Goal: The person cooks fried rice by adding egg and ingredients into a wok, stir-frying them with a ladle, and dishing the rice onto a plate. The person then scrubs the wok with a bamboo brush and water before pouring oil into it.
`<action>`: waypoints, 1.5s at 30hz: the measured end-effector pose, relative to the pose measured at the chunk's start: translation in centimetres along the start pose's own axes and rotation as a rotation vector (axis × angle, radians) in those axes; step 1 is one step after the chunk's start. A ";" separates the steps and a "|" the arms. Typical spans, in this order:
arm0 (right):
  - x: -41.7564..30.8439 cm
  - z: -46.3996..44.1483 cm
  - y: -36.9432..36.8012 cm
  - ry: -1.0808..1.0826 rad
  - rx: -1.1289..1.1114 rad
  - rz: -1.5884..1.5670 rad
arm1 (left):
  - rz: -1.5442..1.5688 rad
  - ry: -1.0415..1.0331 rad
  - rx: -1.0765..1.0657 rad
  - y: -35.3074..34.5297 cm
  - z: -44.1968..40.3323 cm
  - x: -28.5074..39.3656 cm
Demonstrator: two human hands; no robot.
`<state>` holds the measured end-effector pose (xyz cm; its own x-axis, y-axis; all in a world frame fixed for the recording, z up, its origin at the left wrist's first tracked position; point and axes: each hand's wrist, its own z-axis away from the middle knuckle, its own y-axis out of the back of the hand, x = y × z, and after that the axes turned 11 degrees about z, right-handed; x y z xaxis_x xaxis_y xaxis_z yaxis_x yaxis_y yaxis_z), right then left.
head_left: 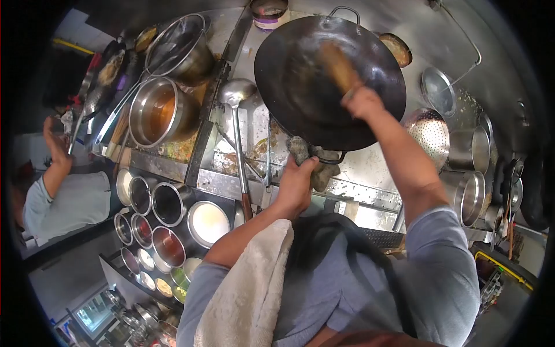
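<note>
A large dark wok (277,69) tilts over the stove in front of me, its inside facing me. My left hand (298,182) is closed around a grey cloth (299,149) at the wok's near rim, close to the loop handle (332,159). Inside the wok, my right hand (364,103) grips a tan bamboo wok brush (340,66); motion blurs its far end. A steel ladle (237,92) with a wooden grip lies left of the wok.
Steel pots (153,113) stand on the left, one holding orange-brown liquid. Below them sit several seasoning containers (169,246) and a bowl of white stuff (208,223). A perforated strainer (428,136) and more pots (469,147) are on the right. Another person (69,202) works at far left.
</note>
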<state>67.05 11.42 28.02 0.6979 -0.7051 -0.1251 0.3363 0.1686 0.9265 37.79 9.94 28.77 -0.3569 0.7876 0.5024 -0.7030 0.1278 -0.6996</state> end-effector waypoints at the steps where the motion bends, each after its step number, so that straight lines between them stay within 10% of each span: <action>1: -1.6 1.8 -0.5 0.169 -0.125 -0.037 | -0.026 -0.067 0.038 0.3 -0.6 -0.4; 6: 4.0 6.2 6.0 0.616 -0.752 -0.280 | 0.025 -0.046 0.110 0.1 -0.7 0.1; 10: 10.0 6.6 13.4 -0.148 -0.046 0.502 | 0.090 -0.045 0.027 0.8 -1.1 -0.4; 13: 7.2 9.8 15.0 -0.253 0.301 0.390 | 0.066 0.026 0.009 0.8 -0.7 -0.1; 18: 11.3 9.5 11.5 0.115 -0.151 0.632 | 0.058 0.036 -0.029 0.0 -0.1 0.2; 21: 11.4 7.2 14.2 -0.415 0.314 0.469 | 0.094 0.056 -0.062 0.9 -0.7 -0.4; 24: 11.3 7.2 16.0 -0.238 0.702 0.381 | 0.073 0.073 -0.051 1.2 -0.6 -0.4; 30: 1.7 -3.3 2.7 -0.113 0.511 -0.445 | 0.047 0.061 0.042 -0.1 0.2 0.2; 31: 1.3 -6.5 -1.7 0.050 0.173 -0.546 | 0.050 0.067 0.043 0.1 0.3 0.0; 34: -4.5 0.6 -6.1 0.535 -0.021 -0.316 | -0.044 0.088 0.066 -0.4 0.1 1.2; 38: 1.6 3.9 3.8 0.658 -0.549 -0.126 | -0.061 0.126 0.078 -1.3 1.1 2.3; 40: 6.6 1.4 5.1 0.356 -0.285 0.414 | -0.049 0.076 0.017 -0.1 0.4 1.5; 42: 9.2 -2.0 3.7 -0.013 0.223 0.361 | -0.005 0.062 -0.020 1.2 -0.1 0.4; 45: 5.1 -3.0 0.8 -0.132 0.362 0.132 | 0.056 0.096 -0.001 1.0 -0.1 0.1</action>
<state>72.74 9.99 27.08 0.6249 -0.7802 0.0284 -0.0120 0.0268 0.9996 37.13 10.20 28.10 -0.3349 0.8476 0.4115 -0.6830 0.0824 -0.7257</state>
